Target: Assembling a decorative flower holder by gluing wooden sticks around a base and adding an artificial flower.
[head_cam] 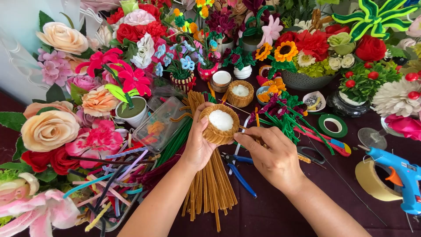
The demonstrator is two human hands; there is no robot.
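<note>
While our left hand [199,145] cups the light, soft brown pipe-cleaner pot [219,124], our right hand [274,153] pinches its right rim; hold gently by the sides.

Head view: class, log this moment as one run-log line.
left hand: holds small brown woven pot, white foam inside | right hand: fingertips at pot's side | beneath: brown pipe-cleaner bundle | right: blue glue gun

tan-brown fuzzy pot [218,131] with white foam inside, matching brown pipe cleaners [209,184], blue glue gun [401,175], green tape roll [333,126], dark maroon tablecloth [272,215]
</note>
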